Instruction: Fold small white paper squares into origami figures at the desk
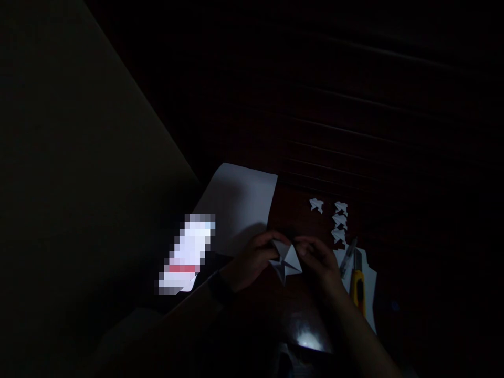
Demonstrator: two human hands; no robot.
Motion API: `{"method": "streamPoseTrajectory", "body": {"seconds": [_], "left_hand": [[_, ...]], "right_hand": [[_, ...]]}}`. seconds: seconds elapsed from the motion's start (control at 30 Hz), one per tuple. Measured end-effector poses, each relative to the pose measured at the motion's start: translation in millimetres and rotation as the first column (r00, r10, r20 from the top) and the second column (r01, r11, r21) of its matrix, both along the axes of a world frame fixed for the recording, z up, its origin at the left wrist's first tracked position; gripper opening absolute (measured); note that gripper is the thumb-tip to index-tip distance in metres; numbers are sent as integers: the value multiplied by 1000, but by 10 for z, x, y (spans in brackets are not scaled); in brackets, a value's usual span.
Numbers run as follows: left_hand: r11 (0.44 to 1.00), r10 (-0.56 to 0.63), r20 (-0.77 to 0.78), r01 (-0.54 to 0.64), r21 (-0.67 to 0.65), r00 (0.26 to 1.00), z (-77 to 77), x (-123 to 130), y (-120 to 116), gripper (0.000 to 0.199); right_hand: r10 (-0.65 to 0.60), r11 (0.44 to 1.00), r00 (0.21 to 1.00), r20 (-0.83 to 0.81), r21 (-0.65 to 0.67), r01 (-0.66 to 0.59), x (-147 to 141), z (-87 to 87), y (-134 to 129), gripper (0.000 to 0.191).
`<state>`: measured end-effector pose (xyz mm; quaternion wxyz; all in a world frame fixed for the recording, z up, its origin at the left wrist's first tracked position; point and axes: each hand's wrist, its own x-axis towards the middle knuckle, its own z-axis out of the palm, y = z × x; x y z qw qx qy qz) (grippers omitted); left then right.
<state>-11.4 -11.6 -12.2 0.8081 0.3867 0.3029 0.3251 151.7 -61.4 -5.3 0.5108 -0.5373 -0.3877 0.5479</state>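
- Pinching a paper piece (292, 259), seemingly part-folded, flaps left open, in the left hand (250, 261); impossible to say whether gripped by the right hand (322, 264), at its edge.
- Beyond right fingers: four folded paper figures (339, 221), apparently finished.
- Right of them: pen (348, 258), utility knife (358, 286), on loose paper (370, 289).
- Beyond left fingers: white sheet (254, 197); leftward, lit phone (189, 249). Hampered only by dimness.

My feed very dark: plain wall (71, 131), nine o'clock; dark lined surface (354, 105), two; glossy tabletop (293, 210), bright glare (309, 338) at five.
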Motion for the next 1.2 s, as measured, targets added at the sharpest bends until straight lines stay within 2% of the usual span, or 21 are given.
{"method": "streamPoseTrajectory", "body": {"seconds": [0.17,0.4,0.57,0.87,1.07,1.2], "left_hand": [[990,29,-62,-20,136,998,-26,-5,11,28],[964,108,-223,-47,261,969,-53,-2,20,12],[947,142,-258,-55,315,956,-31,-3,16,8],[915,179,-305,-44,402,935,-24,-1,20,5],[909,170,-278,-42,414,945,-24,14,15,3],[908,176,-287,-43,417,942,-22,23,18,8]], "right_hand": [[39,999,997,-71,-35,-41,-7,-12,-35,20],[35,999,996,-80,-28,-37,3,-16,-48,21],[44,998,998,-46,-37,-45,1,18,-52,19],[60,998,995,86,27,-62,10,65,-47,17],[60,998,998,-20,-1,-60,7,67,-47,20],[28,1000,999,46,11,-28,21,117,-11,19]]}}
